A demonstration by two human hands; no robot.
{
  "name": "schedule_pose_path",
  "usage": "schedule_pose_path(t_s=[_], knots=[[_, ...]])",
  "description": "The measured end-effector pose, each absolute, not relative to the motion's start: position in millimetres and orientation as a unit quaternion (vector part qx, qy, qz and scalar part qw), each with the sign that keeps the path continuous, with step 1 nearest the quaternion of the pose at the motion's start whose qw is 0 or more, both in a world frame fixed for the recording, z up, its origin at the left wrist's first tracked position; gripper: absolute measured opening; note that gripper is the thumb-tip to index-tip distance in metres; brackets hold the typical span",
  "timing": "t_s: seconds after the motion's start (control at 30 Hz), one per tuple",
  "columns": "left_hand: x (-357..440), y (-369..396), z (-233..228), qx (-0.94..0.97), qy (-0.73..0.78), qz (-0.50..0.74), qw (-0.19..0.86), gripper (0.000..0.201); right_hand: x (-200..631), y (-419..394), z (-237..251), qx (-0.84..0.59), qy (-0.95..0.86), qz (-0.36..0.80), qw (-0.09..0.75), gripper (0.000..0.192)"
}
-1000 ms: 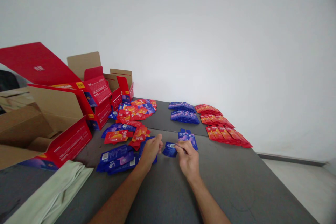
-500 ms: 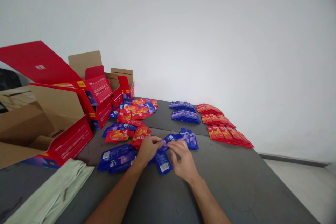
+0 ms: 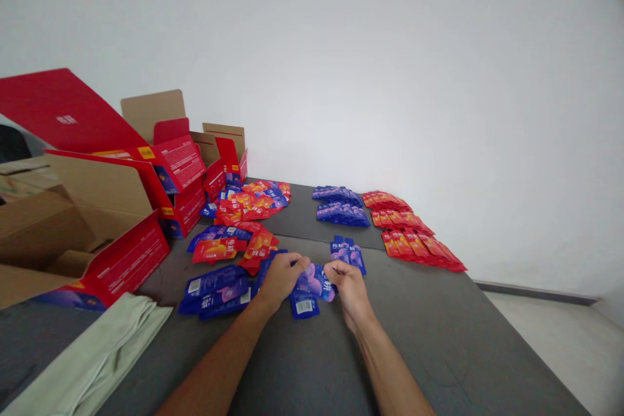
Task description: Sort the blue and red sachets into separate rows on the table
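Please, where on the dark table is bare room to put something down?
Bare grey table lies right of the right hand, below the red sachet rows. A smaller patch sits between the mixed sachet heap and the blue sachet rows. Left is crowded: red cardboard boxes, green cloth.

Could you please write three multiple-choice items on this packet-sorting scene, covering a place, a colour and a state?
1. Where do the sorted red packets lie?
A. far right of the table
B. inside a box
C. on the cloth

2. What colour are the packets held by both hands?
A. green
B. blue-purple
C. yellow

3. How do the red boxes on the left stand?
A. taped shut
B. flattened
C. open, flaps up

Answers: 1 A, they lie in rows beside the blue rows. 2 B, the left hand and right hand pinch blue-purple packets. 3 C, their lids are raised.
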State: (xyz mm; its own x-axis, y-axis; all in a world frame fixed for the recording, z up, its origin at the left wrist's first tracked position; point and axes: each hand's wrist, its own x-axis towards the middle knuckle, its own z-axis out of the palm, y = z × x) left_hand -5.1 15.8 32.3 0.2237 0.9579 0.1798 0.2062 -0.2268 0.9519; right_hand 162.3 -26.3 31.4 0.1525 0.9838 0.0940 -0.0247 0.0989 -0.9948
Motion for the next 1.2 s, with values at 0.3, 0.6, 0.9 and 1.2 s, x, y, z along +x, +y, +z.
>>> schedule_pose_path(t_s=[0.3,0.6,0.9,1.2], knots=[[-7,10,30,0.571,0.373,0.422,0.598,0.033,170,-37,45,-0.414,-0.431,0.618,0.511,0.030],[-1,6,31,0.523,0.358,0.428,0.644,0.037,173,-33,42,-0.415,-0.422,0.615,0.522,0.030],[3,13,27,0.383,0.345,0.571,0.639,0.031,174,-31,43,-0.411,-0.387,0.575,0.593,0.025],[0,6,34,0.581,0.409,0.447,0.544,0.034,157,-36,41,-0.499,-0.529,0.436,0.531,0.037]])
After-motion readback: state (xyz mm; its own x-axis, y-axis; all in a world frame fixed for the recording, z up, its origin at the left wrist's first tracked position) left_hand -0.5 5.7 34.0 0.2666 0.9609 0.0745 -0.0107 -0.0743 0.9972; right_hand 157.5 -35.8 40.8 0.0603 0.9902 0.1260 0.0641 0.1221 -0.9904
